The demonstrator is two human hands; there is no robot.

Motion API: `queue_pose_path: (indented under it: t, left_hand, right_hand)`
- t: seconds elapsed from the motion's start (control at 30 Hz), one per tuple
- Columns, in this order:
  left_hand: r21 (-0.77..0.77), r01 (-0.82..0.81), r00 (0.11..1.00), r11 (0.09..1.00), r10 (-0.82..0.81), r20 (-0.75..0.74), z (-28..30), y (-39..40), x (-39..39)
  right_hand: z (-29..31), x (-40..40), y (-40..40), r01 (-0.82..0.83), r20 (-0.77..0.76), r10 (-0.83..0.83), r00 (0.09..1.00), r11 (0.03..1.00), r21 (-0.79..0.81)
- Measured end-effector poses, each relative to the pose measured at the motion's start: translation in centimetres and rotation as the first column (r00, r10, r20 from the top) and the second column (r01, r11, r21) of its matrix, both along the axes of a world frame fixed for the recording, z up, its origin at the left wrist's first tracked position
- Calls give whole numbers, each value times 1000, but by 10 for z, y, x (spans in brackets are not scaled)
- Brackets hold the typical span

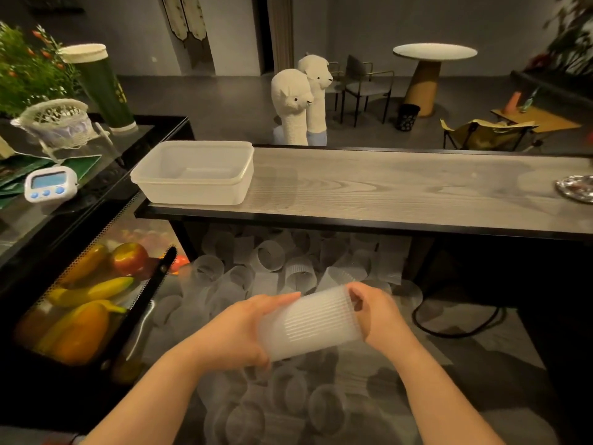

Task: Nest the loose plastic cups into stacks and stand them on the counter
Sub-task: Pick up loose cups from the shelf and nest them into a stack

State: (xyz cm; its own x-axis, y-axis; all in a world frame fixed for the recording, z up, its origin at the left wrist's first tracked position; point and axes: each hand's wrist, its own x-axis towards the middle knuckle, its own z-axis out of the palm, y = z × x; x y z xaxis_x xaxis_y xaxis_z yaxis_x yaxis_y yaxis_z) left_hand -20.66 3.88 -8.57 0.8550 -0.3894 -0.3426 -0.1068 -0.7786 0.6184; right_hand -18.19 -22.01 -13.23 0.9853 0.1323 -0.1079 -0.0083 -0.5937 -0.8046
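Below, two hands at work: left hand point(237, 329) curled round the base end of one ribbed cup stack point(309, 322), right hand point(375, 313) gripping its rim end, fingers hooked over the edge. Stack held sideways, low, in front of the counter point(401, 184). How many cups nested, impossible to tell. Many loose cups point(269, 261) heaped underneath, too many to count. On counter: one tub point(192, 171), one metal dish point(577, 189). Behind: two alpaca toys point(300, 97).
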Motion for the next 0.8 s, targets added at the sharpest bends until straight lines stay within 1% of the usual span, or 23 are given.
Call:
queue_pose_path:
  t: [0.03, 0.07, 0.1, 0.13, 0.17, 0.2, 0.23, 0.27, 0.3, 0.33, 0.37, 0.43, 0.47, 0.53, 0.63, 0.67, 0.7, 0.73, 0.77, 0.8]
  left_hand:
    - [-3, -7, 1000, 1000, 7, 2, 1, 0, 0]
    - [-8, -18, 1000, 1000, 18, 3, 2, 0, -1]
    - [-11, -30, 1000, 999, 30, 4, 3, 1, -2]
    - [-11, -45, 999, 999, 45, 2, 3, 3, -3]
    - [-11, -61, 998, 998, 61, -1, 4, 5, -4]
    - [-13, -76, 997, 997, 75, -5, 3, 7, -5]
    - [-15, -86, 996, 996, 86, -7, 3, 8, -6]
    - [-16, -92, 996, 996, 92, -5, 2, 9, -7]
    - [-14, -97, 995, 995, 97, -4, 2, 9, -7]
    - [-16, -102, 995, 995, 102, -5, 2, 10, -7]
    - [-26, -109, 994, 994, 109, -8, 2, 9, -8]
    - [-48, -116, 993, 992, 115, -13, 4, 6, -8]
    - [-55, -123, 992, 991, 123, -12, 5, 4, -7]
    - [-74, -152, 988, 986, 153, -3, 6, 3, -6]
    - [-76, -177, 984, 981, 179, 19, 3, 6, -4]
    - [-66, -183, 983, 981, 184, 22, 2, 7, -4]
    - [-60, -191, 981, 980, 192, 23, 1, 9, -4]
    - [-62, -207, 978, 976, 208, 22, 0, 11, -4]
    - [-72, -231, 972, 970, 233, 19, 0, 13, -4]
    - [-87, -261, 965, 961, 263, 17, -1, 16, -4]
  right_hand:
    - [1, 0, 0, 16, -5, -16, 1000, 999, 35]
    - [4, 0, -3, 69, -16, -68, 998, 992, 109]
    - [7, -2, -6, 159, -25, -157, 987, 965, 208]
    - [12, -4, -11, 276, -32, -279, 960, 913, 302]
    - [17, -7, -16, 390, -11, -415, 910, 846, 364]
    - [24, -11, -20, 465, 30, -524, 851, 779, 420]
    - [30, -15, -24, 487, 58, -585, 809, 723, 490]
    - [36, -18, -27, 461, 55, -591, 805, 681, 569]
    - [42, -22, -27, 396, 38, -544, 838, 657, 641]
    - [46, -25, -25, 327, 24, -466, 884, 656, 681]
    - [49, -27, -21, 267, 15, -379, 925, 678, 685]
    - [49, -28, -8, 191, 5, -249, 969, 755, 627]
    - [47, -28, -1, 171, 5, -217, 976, 783, 598]
    - [41, -28, 10, 147, -8, -175, 985, 802, 579]
    - [37, -29, 14, 11, 15, -23, 1000, 832, 554]
    - [34, -29, 12, -12, 20, 2, 1000, 844, 536]
    - [30, -28, 11, -4, 37, -18, 999, 860, 511]
    - [26, -28, 11, 48, 47, -82, 996, 867, 497]
    - [13, -27, 9, 147, 27, -177, 984, 883, 446]
    - [4, -27, 9, 228, 24, -252, 967, 906, 357]
